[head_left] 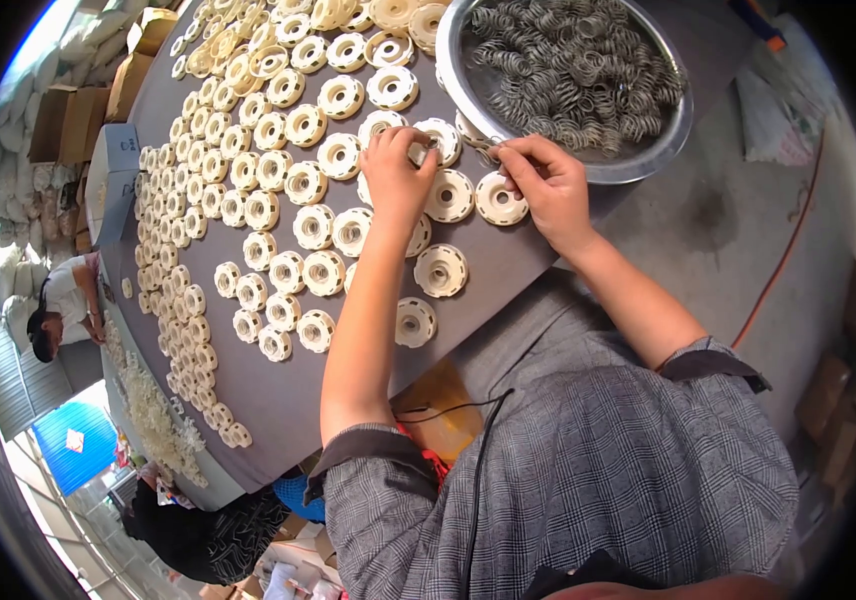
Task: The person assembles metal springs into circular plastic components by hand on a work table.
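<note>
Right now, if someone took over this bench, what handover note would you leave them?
Left hand: fingers pinched on a cream plastic disc near the bowl; what the grip holds is hidden.
Right hand: fingertips at the rim of the metal bowl of wire springs, beside another disc.
Discs cover the grey table in rows, with some stacked on edge along the left.
Done: several near discs, such as one, show a spring seated in the centre.
Left: the disc nearest the body and its neighbours look unfilled.

Bright, even daylight from the left; soft shadows, strong fisheye bending, black corners.
</note>
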{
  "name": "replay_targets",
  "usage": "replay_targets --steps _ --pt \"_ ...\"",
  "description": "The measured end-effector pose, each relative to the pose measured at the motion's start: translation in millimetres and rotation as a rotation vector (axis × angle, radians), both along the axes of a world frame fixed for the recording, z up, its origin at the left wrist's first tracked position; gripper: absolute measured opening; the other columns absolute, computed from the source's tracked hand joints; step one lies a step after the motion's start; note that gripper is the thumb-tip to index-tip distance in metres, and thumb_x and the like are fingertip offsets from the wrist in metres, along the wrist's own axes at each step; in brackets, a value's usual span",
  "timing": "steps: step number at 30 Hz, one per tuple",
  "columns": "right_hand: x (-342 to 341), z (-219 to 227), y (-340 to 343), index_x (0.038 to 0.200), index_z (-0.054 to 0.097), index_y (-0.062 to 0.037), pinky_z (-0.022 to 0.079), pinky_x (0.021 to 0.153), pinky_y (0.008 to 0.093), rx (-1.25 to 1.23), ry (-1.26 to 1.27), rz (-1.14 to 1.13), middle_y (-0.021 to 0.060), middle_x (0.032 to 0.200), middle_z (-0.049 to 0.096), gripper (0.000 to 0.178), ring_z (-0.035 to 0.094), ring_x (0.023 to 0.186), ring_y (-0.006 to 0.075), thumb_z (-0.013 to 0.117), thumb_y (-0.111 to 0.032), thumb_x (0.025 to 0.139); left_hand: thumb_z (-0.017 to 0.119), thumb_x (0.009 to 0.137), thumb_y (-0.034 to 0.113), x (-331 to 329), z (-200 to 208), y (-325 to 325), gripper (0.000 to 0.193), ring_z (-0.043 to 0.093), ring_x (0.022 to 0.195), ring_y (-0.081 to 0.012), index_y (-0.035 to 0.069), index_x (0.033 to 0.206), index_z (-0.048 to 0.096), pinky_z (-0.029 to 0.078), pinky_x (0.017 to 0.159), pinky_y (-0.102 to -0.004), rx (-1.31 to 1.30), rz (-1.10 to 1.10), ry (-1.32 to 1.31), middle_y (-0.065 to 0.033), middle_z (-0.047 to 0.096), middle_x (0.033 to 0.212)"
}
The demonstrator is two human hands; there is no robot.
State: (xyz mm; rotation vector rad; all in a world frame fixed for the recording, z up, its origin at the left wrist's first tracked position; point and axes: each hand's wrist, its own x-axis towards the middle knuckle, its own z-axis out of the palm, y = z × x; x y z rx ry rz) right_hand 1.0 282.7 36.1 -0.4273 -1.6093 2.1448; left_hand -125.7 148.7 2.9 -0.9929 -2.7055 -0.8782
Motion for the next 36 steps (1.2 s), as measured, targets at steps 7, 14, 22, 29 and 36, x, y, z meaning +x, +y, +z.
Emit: replay_targets --steps 7,14,22,29,36 --pt "2 -6 -2 0.086 0.061 0.0003 0.038 0.049 0.0168 -0.045 -0.065 0.047 -0.0015 0.068 0.054 0.011 0.048 0.056 0.0029 0.057 -0.009 0.083 0.068 0.067 0.015 20 26 4 0.023 0.053 0.087 -0.0162 0.008 0.088 0.06 0.036 0.076 -0.0312 0.255 -0.087 -0.192 -0.0031 0.056 0.09" --pt "2 -6 -11 0.084 0.06 -0.0005 0.038 0.047 0.0166 -0.113 -0.098 0.137 -0.0017 0.065 0.054 0.016 0.047 0.053 0.0024 0.053 -0.015 0.086 0.061 0.075 0.002 63 52 -10 0.026 0.056 0.079 -0.0107 -0.001 0.099 0.056 0.046 0.068 -0.0217 0.643 -0.288 -0.728 -0.0064 0.056 0.092" --pt "-2 -5 -21 0.085 0.058 -0.0021 0.038 0.044 0.0153 -0.162 -0.061 0.069 -0.0011 0.068 0.054 0.014 0.048 0.054 0.0024 0.053 -0.016 0.086 0.063 0.074 0.0 76 53 -11 0.026 0.053 0.074 -0.0074 0.0 0.098 0.054 0.045 0.065 -0.0196 0.839 -0.053 -0.969 -0.0009 0.056 0.082" --pt "8 18 36 0.088 0.06 -0.0043 0.038 0.049 0.0145 0.005 0.011 -0.079 -0.002 0.07 0.055 0.013 0.048 0.058 0.0017 0.051 -0.014 0.086 0.063 0.064 0.005 56 21 -21 0.033 0.05 0.079 -0.023 0.011 0.095 0.058 0.037 0.073 -0.036 0.052 -0.144 -0.082 -0.0045 0.055 0.078" --pt "13 20 105 0.088 0.063 -0.0056 0.043 0.059 0.0236 0.741 -0.145 -0.253 0.002 0.074 0.059 0.012 0.054 0.065 0.0111 0.058 -0.012 0.079 0.064 0.066 0.008 64 30 -20 0.026 0.05 0.076 -0.0207 0.01 0.092 0.059 0.038 0.07 -0.0337 -0.051 -0.143 0.069 -0.0033 0.054 0.076"
